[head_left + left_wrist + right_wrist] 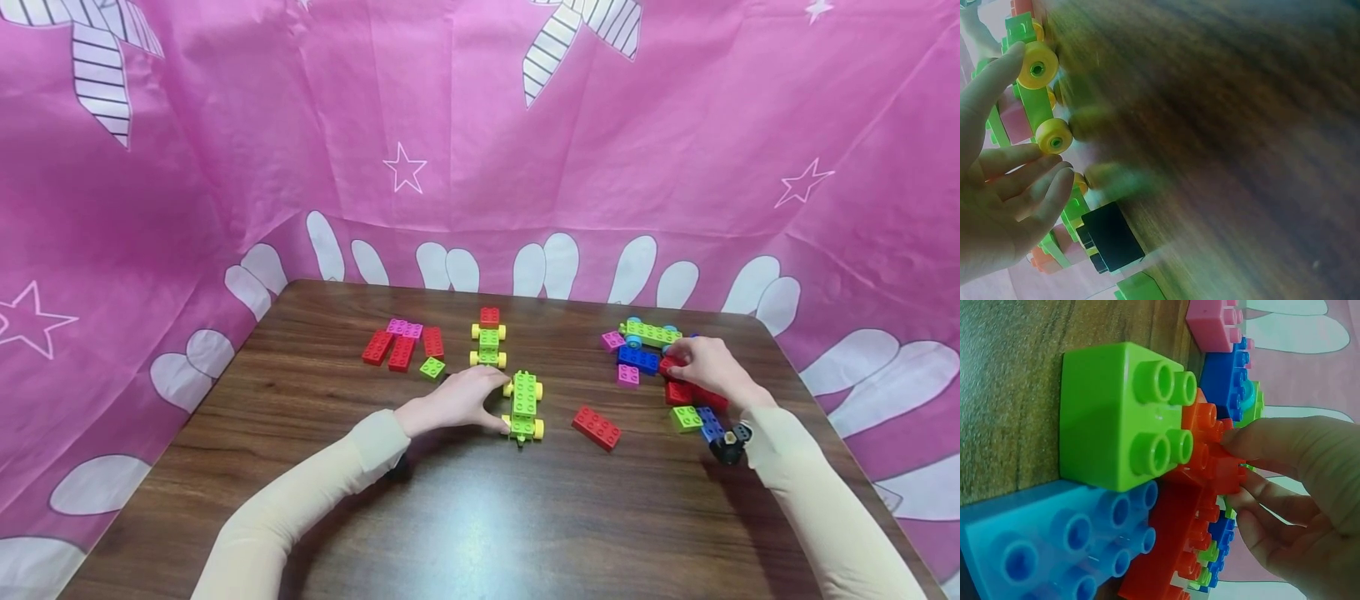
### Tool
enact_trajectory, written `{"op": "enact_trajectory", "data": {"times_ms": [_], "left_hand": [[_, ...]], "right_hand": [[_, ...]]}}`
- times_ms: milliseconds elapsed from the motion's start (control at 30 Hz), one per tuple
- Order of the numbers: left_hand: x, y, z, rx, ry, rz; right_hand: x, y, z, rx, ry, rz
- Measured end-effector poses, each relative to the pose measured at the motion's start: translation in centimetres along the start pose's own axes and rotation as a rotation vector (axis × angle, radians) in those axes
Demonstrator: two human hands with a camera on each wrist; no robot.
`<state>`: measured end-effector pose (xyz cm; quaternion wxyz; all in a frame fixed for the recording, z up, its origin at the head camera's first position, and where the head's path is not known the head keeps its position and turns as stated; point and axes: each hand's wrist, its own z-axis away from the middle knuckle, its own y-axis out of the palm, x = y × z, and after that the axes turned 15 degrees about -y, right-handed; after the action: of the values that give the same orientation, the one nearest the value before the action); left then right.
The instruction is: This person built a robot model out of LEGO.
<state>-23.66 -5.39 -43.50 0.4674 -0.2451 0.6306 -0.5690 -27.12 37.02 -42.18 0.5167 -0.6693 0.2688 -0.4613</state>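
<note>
My left hand (457,398) is at the left side of a green toy car (525,393) with yellow wheels standing on the table. Its thumb and fingers span the two wheels on that side, touching a front wheel (1038,65) and a rear wheel (1054,135). On the right, my right hand (712,367) pinches a red brick (1227,472) between thumb and fingertips. Other red bricks (1163,534) lie right under it, beside a light green brick (1094,419) and a blue brick (1054,540).
Behind the left hand stands another green car (489,339) with a red brick (490,316) at its far end. Red bricks (377,347) and pink ones (405,328) lie at left. A single red brick (597,427) sits mid-table; a blue-wheeled car (652,334) stands back right.
</note>
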Motion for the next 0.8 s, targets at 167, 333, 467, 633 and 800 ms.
{"op": "enact_trajectory", "data": {"times_ms": [167,333,467,633,800], "left_hand": [[0.0,0.0,0.0,-0.003,0.000,-0.006],[0.0,0.0,-0.1,-0.003,-0.002,-0.007],[0.0,0.0,-0.1,0.001,-0.003,-0.006],[-0.1,-0.1,0.0,0.008,-0.006,0.005],[-0.1,-0.2,0.0,0.008,-0.005,0.006]], "right_hand": [[0.3,-0.5,0.1,-0.028,-0.021,0.020],[0.8,-1.2,0.1,-0.056,-0.019,0.039],[1.2,-1.7,0.0,-0.078,-0.030,0.054],[2.3,-2.3,-0.1,-0.131,-0.082,0.082],[4.0,-2.7,-0.1,-0.186,-0.140,0.086]]}}
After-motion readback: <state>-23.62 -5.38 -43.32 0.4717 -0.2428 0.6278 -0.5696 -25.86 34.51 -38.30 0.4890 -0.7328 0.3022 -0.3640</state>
